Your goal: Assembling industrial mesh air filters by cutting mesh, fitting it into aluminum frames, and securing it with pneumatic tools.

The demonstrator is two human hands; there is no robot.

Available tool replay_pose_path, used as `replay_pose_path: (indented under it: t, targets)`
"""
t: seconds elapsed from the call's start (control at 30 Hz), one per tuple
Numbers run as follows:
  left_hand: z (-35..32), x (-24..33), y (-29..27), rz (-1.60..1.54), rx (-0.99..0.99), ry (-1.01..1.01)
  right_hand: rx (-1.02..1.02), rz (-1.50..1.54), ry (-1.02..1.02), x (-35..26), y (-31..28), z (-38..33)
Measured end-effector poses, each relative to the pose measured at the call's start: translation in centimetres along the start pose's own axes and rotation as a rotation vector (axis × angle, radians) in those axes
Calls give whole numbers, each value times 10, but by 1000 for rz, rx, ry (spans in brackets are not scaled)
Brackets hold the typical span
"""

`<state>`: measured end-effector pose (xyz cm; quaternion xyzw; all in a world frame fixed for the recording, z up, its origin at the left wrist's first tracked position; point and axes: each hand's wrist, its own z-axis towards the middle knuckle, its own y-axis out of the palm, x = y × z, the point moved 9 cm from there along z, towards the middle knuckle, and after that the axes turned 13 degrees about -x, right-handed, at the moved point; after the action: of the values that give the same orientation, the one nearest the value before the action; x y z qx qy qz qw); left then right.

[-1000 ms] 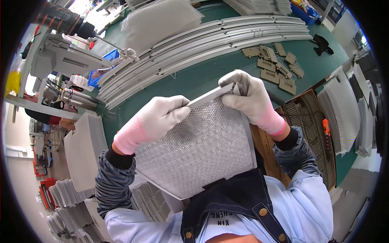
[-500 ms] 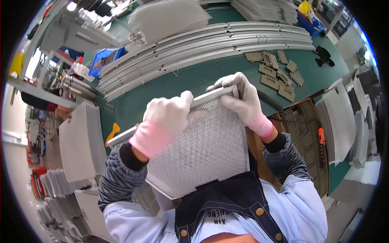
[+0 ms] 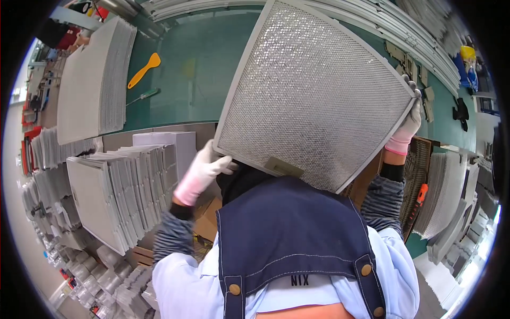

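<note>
A framed metal mesh filter panel (image 3: 313, 90) is held up in front of me, turned at an angle over the green table. At its near-left corner, my left hand (image 3: 204, 169), in a white glove with a pink cuff, closes on the frame. My right hand (image 3: 408, 119), gloved alike, grips the right corner, with fingertips showing at the frame's edge. A flat olive-grey latch piece (image 3: 284, 167) sits along the panel's near edge, close to my apron.
On the green table (image 3: 196, 69) lie a yellow scraper (image 3: 144, 70) and a green-handled screwdriver (image 3: 144, 97). Stacked panels (image 3: 87, 85) stand at the left, with more framed panels (image 3: 122, 191) below. Behind lie long metal strips (image 3: 393, 26). An orange cutter (image 3: 422, 193) is at the right.
The panel has been raised and turned, and its latch piece now shows near me. My left hand has moved from the top edge to the near-left corner; my right hand has gone farther right.
</note>
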<state>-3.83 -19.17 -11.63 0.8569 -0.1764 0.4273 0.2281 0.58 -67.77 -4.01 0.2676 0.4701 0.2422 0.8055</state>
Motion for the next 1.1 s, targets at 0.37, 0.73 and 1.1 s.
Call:
replay_pose_path:
  t: [0.37, 0.73, 1.1]
  targets:
    - [28, 72, -46, -322, 273, 652, 144, -131, -40, -5, 85, 95]
    - [53, 71, -28, -372, 32, 427, -387, -279, -239, -22, 242, 69]
    - [-3, 93, -113, -18, 612, 345, -766, -569, -638, -52, 312, 25]
